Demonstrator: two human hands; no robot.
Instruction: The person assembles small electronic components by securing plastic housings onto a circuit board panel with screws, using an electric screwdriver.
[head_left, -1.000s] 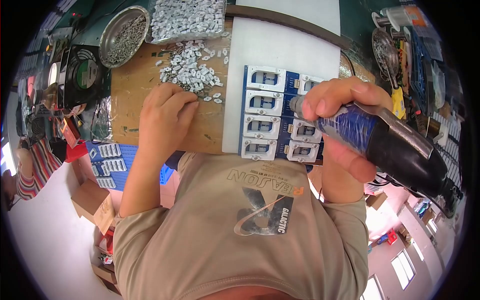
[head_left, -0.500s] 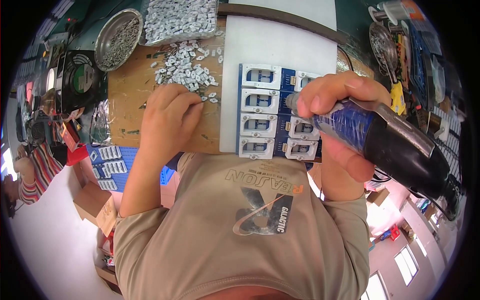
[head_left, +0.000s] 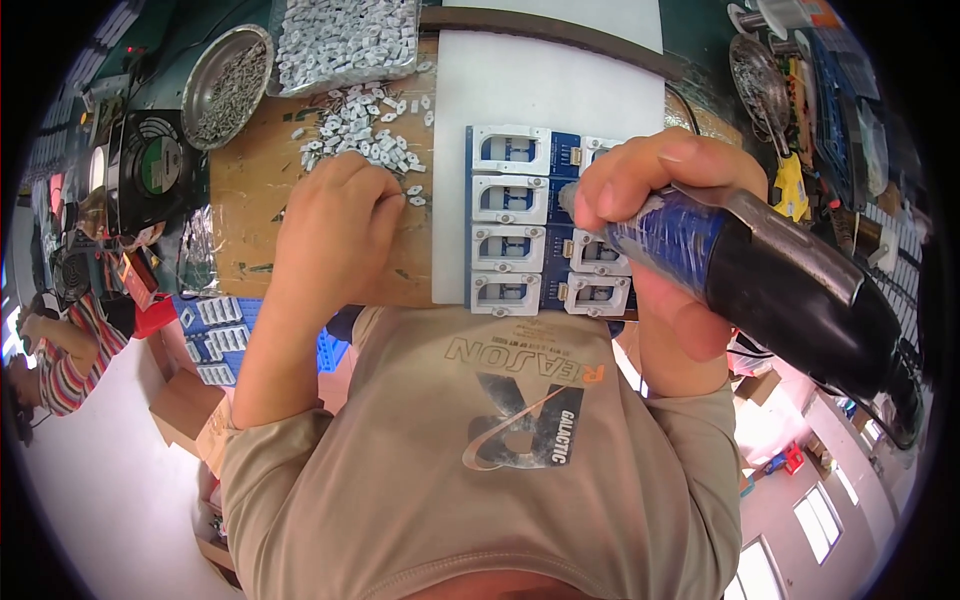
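Note:
In my right hand (head_left: 655, 175) is a black electric screwdriver (head_left: 800, 290) with a blue, tape-wrapped front part. Its tip points left over a blue circuit board panel (head_left: 556, 290); my fingers hide the tip's end. Two columns of white plastic frames (head_left: 510, 218) sit on the panel, the upper right ones partly behind my hand. At the near edge of a heap of small white plastic pieces (head_left: 372, 135), my left hand (head_left: 345, 215) is closed with bent fingers. What its fingertips hold, if anything, is hidden. A few loose pieces lie beside its fingers.
A clear bag of white pieces (head_left: 345, 45) and a metal bowl (head_left: 190, 108) of screws stand at the back left. A black fan (head_left: 155, 165) is farther left. At right are a metal dish (head_left: 745, 65) and a yellow tool (head_left: 792, 190). A person in stripes (head_left: 85, 355) is far left.
The whole bench view has shifted slightly left. My left hand's fingers are curled a little further in at the heap. My right hand still holds the screwdriver over the panel.

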